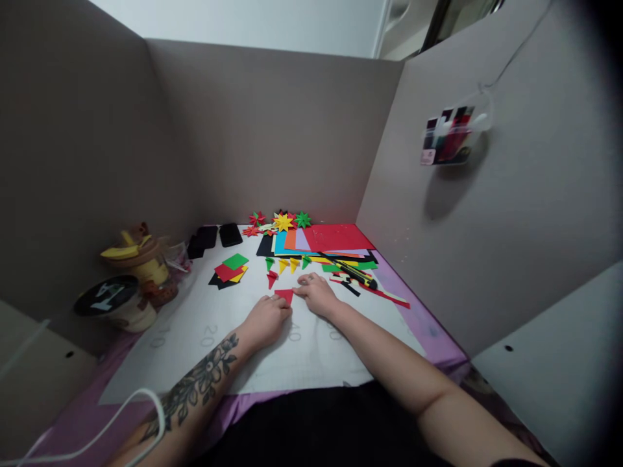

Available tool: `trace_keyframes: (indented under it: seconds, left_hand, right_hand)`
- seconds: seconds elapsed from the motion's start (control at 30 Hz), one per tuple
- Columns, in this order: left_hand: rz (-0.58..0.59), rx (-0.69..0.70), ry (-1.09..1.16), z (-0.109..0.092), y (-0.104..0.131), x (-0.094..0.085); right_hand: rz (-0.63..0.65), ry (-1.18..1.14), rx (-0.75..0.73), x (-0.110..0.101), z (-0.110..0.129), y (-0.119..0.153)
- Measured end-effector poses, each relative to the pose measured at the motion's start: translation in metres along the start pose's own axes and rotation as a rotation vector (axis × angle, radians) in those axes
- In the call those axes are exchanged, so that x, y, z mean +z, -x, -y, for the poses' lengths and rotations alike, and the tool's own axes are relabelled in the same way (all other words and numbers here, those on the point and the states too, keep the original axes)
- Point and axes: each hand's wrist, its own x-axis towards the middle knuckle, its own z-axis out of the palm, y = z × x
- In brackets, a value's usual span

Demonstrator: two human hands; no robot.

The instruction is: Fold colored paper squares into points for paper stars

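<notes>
A small piece of red paper (pixel 283 296) lies on the white sheet between my hands, and it looks folded. My left hand (pixel 267 319) is closed with its fingertips on the lower left of this paper. At the right edge, my right hand (pixel 317 294) pinches the paper with curled fingers. Just beyond are small folded paper pieces: a red one (pixel 272 279), two yellow ones, of which one is a yellow piece (pixel 283 266), and green ones, including a green piece (pixel 306 261). A stack of colored paper squares (pixel 236 262) sits to the left.
Folded paper stars (pixel 283 222) and colored sheets (pixel 335 237) lie at the back. A yellow-black utility knife (pixel 357 273) rests among paper strips (pixel 389 298) at right. Cups (pixel 117 303) stand at left near a black phone (pixel 230 235). Grey panels (pixel 272 130) enclose the table.
</notes>
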Motion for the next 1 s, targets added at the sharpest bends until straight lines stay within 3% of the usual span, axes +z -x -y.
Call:
trace_keyframes:
  seconds: [0.13, 0.33, 0.47, 0.63, 1.0]
  left_hand:
    - [-0.011, -0.011, -0.002, 0.000, -0.001, 0.001]
    - [-0.059, -0.023, 0.031, 0.007, 0.002, 0.000]
    - [-0.037, 0.077, 0.181, 0.023, 0.009, -0.003]
    - [-0.072, -0.022, 0.167, 0.041, 0.013, -0.005]
    - [-0.218, -0.047, 0.182, 0.043, -0.001, 0.006]
  right_hand:
    - [-0.067, 0.003, 0.023, -0.004, 0.003, 0.003]
    - [0.002, -0.242, -0.307, -0.006, 0.016, 0.009]
    - [0.015, -0.245, -0.299, -0.004, 0.014, 0.008]
    - [-0.002, -0.258, -0.284, -0.002, 0.011, 0.007]
    - [0.045, -0.246, -0.321, -0.004, 0.013, 0.007]
